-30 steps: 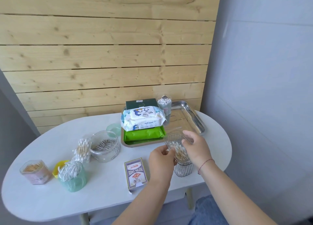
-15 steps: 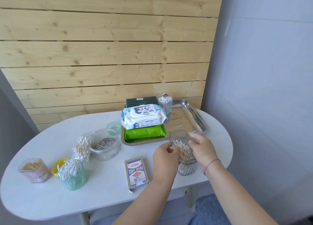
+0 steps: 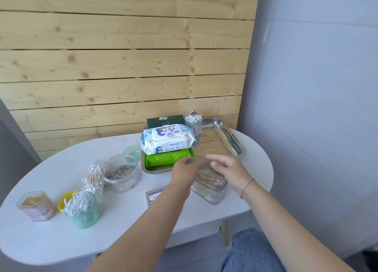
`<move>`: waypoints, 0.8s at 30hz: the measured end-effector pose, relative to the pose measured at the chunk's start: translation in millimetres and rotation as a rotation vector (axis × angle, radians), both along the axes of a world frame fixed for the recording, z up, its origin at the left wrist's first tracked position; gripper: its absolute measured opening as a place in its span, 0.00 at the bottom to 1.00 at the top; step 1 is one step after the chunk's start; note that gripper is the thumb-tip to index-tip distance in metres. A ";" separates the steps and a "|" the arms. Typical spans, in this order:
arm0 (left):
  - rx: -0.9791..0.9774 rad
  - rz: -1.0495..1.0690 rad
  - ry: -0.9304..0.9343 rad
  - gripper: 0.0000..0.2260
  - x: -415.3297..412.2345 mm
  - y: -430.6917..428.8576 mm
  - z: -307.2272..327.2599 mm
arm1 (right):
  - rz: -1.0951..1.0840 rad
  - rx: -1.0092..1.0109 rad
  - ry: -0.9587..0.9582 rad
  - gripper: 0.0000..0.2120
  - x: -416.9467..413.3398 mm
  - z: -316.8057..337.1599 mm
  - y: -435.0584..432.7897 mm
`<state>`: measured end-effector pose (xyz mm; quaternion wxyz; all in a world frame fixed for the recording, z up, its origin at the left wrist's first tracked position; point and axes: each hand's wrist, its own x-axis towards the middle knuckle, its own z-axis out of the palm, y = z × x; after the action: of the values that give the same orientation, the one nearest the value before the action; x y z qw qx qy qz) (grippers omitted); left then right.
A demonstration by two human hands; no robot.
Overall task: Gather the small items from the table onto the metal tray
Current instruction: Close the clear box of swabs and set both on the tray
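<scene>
While both hands meet over a clear box, the scene reads:
Table [image 3: 255, 169]: white oval, before a plank wall.
Metal tray [image 3: 229, 140]: far right; wipes pack [image 3: 167, 140] and green packet [image 3: 169, 159] fill its left half.
Clear box [image 3: 210, 188]: cotton swabs inside, just in front of the tray.
Left hand [image 3: 184, 169]: fingers pinch the box's lid [image 3: 199, 159].
Right hand [image 3: 229, 169]: grips the lid's other side.
Card pack [image 3: 155, 196]: partly hidden by the left forearm.
Paperclip tub [image 3: 120, 173]: left of the tray.

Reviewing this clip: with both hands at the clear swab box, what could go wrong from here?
1. The swab box is open and full; both hands, left hand and right hand, hold only its clear lid, so a nudge might spill swabs.
2. The tray is half covered by wipes; free space is only at its right.
</scene>
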<state>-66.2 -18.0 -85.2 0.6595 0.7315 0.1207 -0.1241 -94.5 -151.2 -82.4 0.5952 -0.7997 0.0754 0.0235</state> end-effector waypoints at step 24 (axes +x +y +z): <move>0.129 0.041 -0.108 0.16 -20.4 6.9 -16.0 | -0.237 0.187 -0.094 0.13 -2.0 -26.8 9.2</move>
<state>-86.6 -11.1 -101.2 0.6190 0.7755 0.1075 -0.0629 -96.5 -142.0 -109.2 0.6687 -0.7263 0.1389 -0.0774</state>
